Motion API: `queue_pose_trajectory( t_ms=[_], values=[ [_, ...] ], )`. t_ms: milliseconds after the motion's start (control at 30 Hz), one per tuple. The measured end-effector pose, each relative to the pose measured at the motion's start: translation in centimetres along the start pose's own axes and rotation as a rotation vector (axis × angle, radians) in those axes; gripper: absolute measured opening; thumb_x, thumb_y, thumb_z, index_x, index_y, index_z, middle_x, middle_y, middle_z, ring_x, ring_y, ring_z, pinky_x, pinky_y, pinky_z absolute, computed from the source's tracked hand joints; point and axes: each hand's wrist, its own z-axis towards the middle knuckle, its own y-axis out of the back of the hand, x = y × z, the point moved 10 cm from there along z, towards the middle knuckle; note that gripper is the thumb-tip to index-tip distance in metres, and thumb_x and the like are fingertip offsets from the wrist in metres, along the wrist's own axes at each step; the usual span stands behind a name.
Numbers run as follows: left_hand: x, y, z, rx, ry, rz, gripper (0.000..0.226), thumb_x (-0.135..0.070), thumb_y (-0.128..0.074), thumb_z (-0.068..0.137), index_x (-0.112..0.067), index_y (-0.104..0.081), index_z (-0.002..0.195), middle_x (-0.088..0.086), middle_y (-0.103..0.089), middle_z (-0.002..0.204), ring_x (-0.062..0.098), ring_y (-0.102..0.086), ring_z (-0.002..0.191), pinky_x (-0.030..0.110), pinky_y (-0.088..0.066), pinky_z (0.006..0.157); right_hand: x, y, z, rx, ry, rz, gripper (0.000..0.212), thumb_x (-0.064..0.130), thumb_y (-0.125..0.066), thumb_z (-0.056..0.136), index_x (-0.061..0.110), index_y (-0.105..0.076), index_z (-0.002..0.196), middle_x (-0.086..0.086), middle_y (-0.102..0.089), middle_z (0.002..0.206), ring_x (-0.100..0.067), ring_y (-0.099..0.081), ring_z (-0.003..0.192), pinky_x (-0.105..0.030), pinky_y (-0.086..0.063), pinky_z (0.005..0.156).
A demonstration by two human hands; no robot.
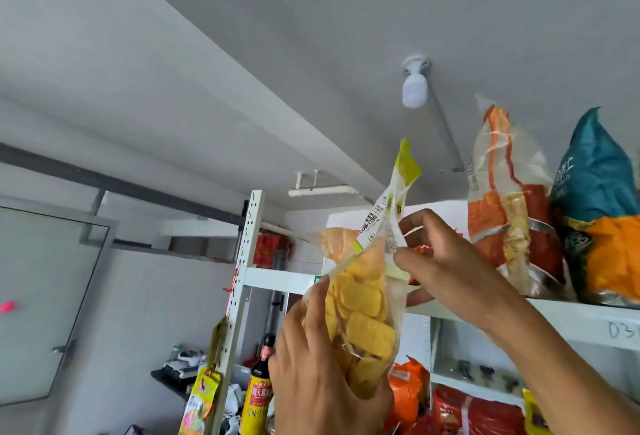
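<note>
The store room showed a plain white ceiling (311, 36) with a bare bulb (414, 90), and a white metal shelf (571, 317) running off toward 3 o'clock. On that top board stood an orange-and-clear bag (509, 213) and, just beside it at its 3 o'clock, a teal-and-orange bag (602, 209). A soy sauce bottle (258, 396) stood lower down, toward 7 o'clock.

The bag of yellow crisps (360, 313) was held up in the air at about 5 o'clock of the view, upright and tilted a little, short of the top shelf and touching none of the stock. The left hand (322, 375) was wrapped round its lower body, thumb up the near side. The right hand (446, 261) pinched the film at the neck, at the bag's 1 o'clock, below the green sealed flap.

It looked light for its bulk. The clear film seemed thin, crinkly and probably slick, and the contents brittle, so squeezing the belly would likely break them. The safer holds appeared to be the flat sealed top and a loose cradle under the base, much as both hands had it.
</note>
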Motion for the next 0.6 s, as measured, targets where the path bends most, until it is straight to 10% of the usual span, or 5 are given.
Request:
queue_pose_trajectory(
  t_ms=[233, 367, 433, 600],
  values=[
    [-1.6, -0.5, -1.6, 0.040, -0.042, 0.050, 0.123, -0.076, -0.070, 0.049, -0.023, -0.031, 0.153, 0.013, -0.065, 0.120, 0.037, -0.071, 0.095, 0.046, -0.059, 0.065, 2.9, 3.7, 0.0, -0.317, 0.139, -0.306, 0.034, 0.043, -0.043, 0.108, 0.021, -0.060, 0.088, 0.014, -0.058, 0.071, 0.007, -0.052, 0.063, -0.006, -0.039, 0.053],
    [-3.7, 1.5, -0.4, 0.173, -0.039, 0.161, 0.125, -0.109, -0.014, 0.054, -0.038, -0.001, 0.156, -0.009, -0.066, 0.133, 0.010, -0.073, 0.101, 0.027, -0.060, 0.077, 4.1, 3.5, -1.9, -0.432, 0.274, -0.435, 0.034, 0.035, -0.044, 0.109, 0.026, -0.047, 0.077, 0.011, -0.051, 0.073, -0.009, -0.047, 0.066, -0.023, -0.029, 0.060],
    [-4.6, 2.4, 1.3, 0.217, -0.015, 0.224, 0.094, -0.100, 0.001, 0.067, -0.045, -0.017, 0.141, -0.013, -0.070, 0.124, 0.013, -0.069, 0.108, 0.033, -0.055, 0.086, 3.6, 1.9, -2.4, -0.422, 0.292, -0.486, 0.027, 0.035, -0.043, 0.109, 0.026, -0.049, 0.085, 0.004, -0.060, 0.084, -0.017, -0.052, 0.077, -0.027, -0.027, 0.068],
    [-5.9, 3.5, 8.5, 0.116, 0.062, 0.173, 0.049, -0.066, -0.041, 0.096, -0.022, -0.063, 0.097, 0.004, -0.070, 0.092, 0.032, -0.065, 0.093, 0.042, -0.054, 0.082, 1.0, -1.6, -3.3, -0.383, 0.315, -0.428, 0.029, 0.036, -0.042, 0.108, 0.021, -0.058, 0.090, 0.004, -0.066, 0.085, -0.012, -0.062, 0.072, -0.024, -0.048, 0.064]
  ],
)
